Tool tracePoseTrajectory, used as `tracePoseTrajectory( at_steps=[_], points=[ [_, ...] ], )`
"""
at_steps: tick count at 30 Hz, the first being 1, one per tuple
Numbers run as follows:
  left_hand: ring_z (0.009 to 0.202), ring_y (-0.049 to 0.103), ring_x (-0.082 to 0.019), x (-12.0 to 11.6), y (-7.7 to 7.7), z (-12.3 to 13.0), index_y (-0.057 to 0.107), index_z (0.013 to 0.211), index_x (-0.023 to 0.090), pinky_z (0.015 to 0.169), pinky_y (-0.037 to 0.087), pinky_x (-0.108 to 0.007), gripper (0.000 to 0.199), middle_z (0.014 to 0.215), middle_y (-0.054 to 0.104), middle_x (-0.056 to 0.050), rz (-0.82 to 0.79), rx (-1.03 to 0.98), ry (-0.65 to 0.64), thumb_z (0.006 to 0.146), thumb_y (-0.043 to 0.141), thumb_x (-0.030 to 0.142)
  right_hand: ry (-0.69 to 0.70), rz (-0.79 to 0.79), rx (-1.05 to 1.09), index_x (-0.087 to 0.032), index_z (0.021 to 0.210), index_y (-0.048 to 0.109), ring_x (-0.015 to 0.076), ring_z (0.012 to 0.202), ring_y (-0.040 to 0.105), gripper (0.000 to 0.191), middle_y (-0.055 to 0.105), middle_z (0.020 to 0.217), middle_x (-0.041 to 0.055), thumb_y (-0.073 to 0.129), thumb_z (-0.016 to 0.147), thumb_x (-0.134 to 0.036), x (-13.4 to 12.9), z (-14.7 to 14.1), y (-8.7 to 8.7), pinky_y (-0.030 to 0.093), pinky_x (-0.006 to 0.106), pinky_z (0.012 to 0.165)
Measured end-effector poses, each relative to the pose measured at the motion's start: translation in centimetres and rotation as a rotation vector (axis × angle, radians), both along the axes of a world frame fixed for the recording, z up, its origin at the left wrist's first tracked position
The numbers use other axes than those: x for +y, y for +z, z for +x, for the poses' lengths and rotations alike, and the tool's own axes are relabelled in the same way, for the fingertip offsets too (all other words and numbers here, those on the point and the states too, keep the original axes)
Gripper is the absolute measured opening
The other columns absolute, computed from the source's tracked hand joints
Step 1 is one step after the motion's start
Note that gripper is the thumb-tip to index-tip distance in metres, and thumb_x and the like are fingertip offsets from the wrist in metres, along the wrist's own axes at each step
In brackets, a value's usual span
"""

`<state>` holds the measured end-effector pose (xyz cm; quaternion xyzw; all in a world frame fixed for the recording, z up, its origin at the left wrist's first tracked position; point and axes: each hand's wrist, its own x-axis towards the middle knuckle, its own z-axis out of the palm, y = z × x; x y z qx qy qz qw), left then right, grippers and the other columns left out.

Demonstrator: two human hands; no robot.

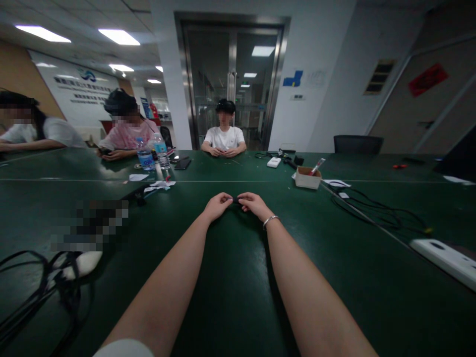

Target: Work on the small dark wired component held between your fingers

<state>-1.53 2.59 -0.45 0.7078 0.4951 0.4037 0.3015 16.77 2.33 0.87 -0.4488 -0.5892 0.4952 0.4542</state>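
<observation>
A small dark object (235,200) lies between my two hands, low over the green table (234,248). My left hand (218,206) pinches its left end between thumb and fingers. On the other end, the thumb and fingers of my right hand (253,204) are closed, with a silver bracelet (270,221) at that wrist. Both forearms reach forward across the table. The object's exact shape is too small to tell.
Cables (70,282) and a white mouse-like item (85,263) lie at left. Bottles (145,156), papers (159,185) and phones (183,163) stand or lie farther back. At right are a small box (308,178), more cables and a power strip (446,260). Three people sit beyond.
</observation>
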Motion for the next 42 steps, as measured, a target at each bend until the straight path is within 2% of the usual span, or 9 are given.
tracePoseTrajectory(
  at_steps=[7,17,29,35,39,42],
  points=[
    [0.072,0.059,-0.015,-0.5,0.7,0.1,0.064,0.093,0.017,0.07,0.045,-0.028,0.032,0.079,0.067,-0.004,-0.065,0.011,0.003,0.08,0.054,0.044,0.007,0.011,0.0,-0.013,0.09,0.065,0.0038,0.046,0.053,0.014,0.063,0.066,-0.0014,0.063,0.078,-0.007,0.0,0.0,0.0,0.047,0.014,0.045],
    [0.069,0.059,-0.015,-0.4,0.6,0.0,0.064,0.092,0.016,0.066,0.044,-0.028,0.031,0.077,0.067,-0.004,-0.058,-0.044,0.052,0.08,0.054,0.044,-0.003,0.032,0.028,-0.014,0.093,0.063,0.004,0.046,0.055,0.015,0.061,0.067,-0.0022,0.061,0.079,-0.007,0.1,0.1,-0.3,0.048,0.013,0.043],
    [0.071,0.06,-0.015,0.4,-0.1,-0.1,0.064,0.091,0.016,0.072,0.046,-0.029,0.033,0.077,0.067,-0.004,-0.064,-0.066,-0.032,0.078,0.057,0.046,0.005,0.02,-0.007,-0.013,0.091,0.066,0.004,0.045,0.054,0.014,0.064,0.067,-0.0006,0.064,0.078,-0.008,-0.1,0.1,0.0,0.047,0.014,0.044],
    [0.077,0.062,-0.016,0.7,-0.5,-0.3,0.063,0.095,0.016,0.076,0.048,-0.032,0.029,0.084,0.067,-0.005,-0.042,-0.13,-0.091,0.079,0.059,0.039,0.007,0.006,0.003,-0.013,0.09,0.065,0.0038,0.045,0.054,0.01,0.065,0.066,0.0002,0.063,0.081,-0.011,0.0,0.1,0.0,0.046,0.013,0.043],
    [0.085,0.062,-0.015,0.4,-0.3,-0.2,0.063,0.097,0.016,0.083,0.048,-0.032,0.026,0.092,0.067,-0.006,-0.006,-0.175,-0.126,0.075,0.064,0.031,0.006,-0.009,0.017,-0.012,0.089,0.064,0.0049,0.044,0.054,0.007,0.065,0.061,0.0006,0.061,0.083,-0.013,0.2,0.1,-0.1,0.047,0.013,0.043],
    [0.088,0.062,-0.016,-0.1,0.2,-0.1,0.064,0.095,0.016,0.086,0.048,-0.032,0.025,0.095,0.067,-0.006,-0.011,-0.179,-0.103,0.075,0.065,0.031,0.007,-0.012,0.018,-0.012,0.088,0.064,0.0052,0.044,0.054,0.006,0.065,0.059,0.0006,0.06,0.084,-0.014,0.3,0.1,-0.2,0.047,0.013,0.043]
  ],
)
